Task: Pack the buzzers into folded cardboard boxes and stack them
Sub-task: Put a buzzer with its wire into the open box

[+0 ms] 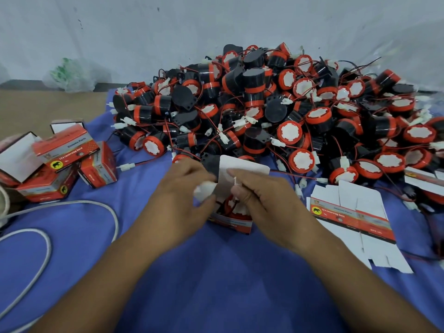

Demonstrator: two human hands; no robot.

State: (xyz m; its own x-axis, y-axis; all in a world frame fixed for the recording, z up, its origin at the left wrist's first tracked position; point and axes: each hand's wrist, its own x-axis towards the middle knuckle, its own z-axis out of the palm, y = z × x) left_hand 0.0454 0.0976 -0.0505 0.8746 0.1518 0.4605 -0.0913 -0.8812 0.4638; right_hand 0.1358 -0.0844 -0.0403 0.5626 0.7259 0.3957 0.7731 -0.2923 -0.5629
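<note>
Near the centre on the blue cloth (216,272), left hand (182,200) and right hand (262,200) each grip pinched on the open box (231,223) holding a buzzer (231,207), the heap (276,109) beyond, packed boxes (62,162) far left.

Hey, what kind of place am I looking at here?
Probably a small hand-packing workstation rather than a factory line: a big loose heap of red-and-black buzzers on a blue cloth, flat unfolded cartons on the right, and finished printed boxes stacked on the left.
</note>
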